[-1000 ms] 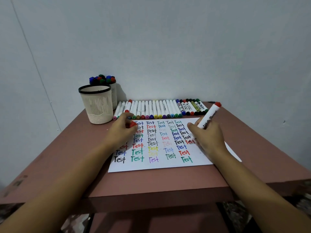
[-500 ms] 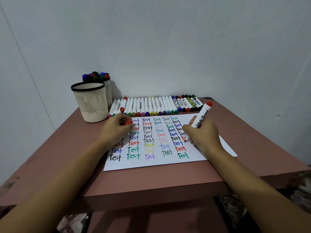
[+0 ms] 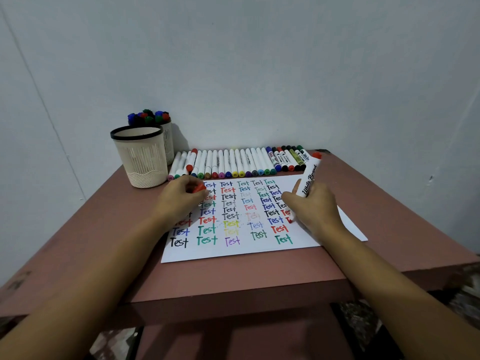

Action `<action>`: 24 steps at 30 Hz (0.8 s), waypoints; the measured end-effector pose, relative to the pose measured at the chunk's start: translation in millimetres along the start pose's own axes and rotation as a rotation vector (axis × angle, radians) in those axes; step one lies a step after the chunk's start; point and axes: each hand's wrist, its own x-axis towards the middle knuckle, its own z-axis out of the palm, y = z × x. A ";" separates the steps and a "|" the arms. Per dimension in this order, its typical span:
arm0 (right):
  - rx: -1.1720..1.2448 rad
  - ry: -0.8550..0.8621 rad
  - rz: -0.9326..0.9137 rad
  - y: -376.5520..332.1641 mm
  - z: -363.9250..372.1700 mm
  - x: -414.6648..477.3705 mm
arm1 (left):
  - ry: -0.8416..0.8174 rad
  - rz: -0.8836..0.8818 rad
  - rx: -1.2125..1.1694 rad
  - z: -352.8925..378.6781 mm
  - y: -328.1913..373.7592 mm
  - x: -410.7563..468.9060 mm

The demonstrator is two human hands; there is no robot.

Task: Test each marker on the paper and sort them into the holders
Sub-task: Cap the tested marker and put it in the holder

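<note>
Right hand [image 3: 313, 209] grips a red whiteboard marker [image 3: 309, 181], barrel tilted up and away, tip down on the paper [image 3: 233, 252] at the right column of "Test" words. Left hand [image 3: 181, 197] rests on the paper's upper left, fingers pinching the red cap [image 3: 199, 188]. Row of markers [image 3: 233, 162] lies along the table [image 3: 104, 229] back edge. Front holder [image 3: 141, 157] sits left of the row, rear holder [image 3: 167, 141] just behind it, full of markers.

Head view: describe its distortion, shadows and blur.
Head view: wide-angle stretch splays both forearms toward the lower corners; the holders throw a soft shadow rightward on the wall; writing on the paper is sharp mid-frame, the lower-right corner smeared; no glare.
</note>
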 end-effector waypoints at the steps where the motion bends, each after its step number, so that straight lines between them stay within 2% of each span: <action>1: 0.004 0.012 -0.003 -0.8 -0.3 -0.3 | 0.000 0.002 0.002 -0.1 0.1 0.0; 6: 0.122 0.165 0.022 -2.0 -4.1 0.4 | 0.000 0.007 0.012 -0.5 -1.0 0.8; 13: -0.013 0.099 -0.012 -0.7 -1.3 -1.6 | -0.006 0.003 0.014 -0.6 -1.5 1.0; 24: -0.011 0.083 -0.006 -2.7 -1.3 -2.6 | -0.015 0.003 0.013 -0.4 -0.4 0.4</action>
